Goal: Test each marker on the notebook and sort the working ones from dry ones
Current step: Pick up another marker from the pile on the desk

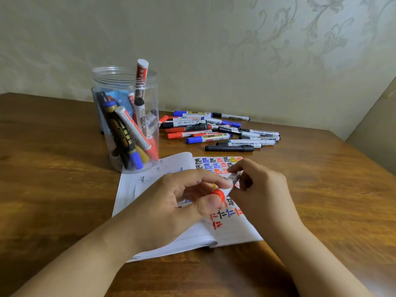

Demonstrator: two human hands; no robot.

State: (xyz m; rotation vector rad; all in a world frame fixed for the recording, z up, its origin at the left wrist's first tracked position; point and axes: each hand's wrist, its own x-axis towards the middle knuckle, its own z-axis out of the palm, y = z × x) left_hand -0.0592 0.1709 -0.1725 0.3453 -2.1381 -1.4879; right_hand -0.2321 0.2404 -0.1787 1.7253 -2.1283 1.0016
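Spanning the wooden table (53,151), an open notebook (137,185) lies beside a marker jar (126,116) and loose markers (220,130); above its page, left hand (182,202) pinches a red cap (219,194) and right hand (261,189) grips the marker barrel (234,177).

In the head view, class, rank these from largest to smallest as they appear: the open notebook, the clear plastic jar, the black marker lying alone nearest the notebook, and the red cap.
1. Open notebook, nearest the camera, which flatters it.
2. Clear plastic jar.
3. Black marker.
4. Red cap, partly hidden by the left hand.
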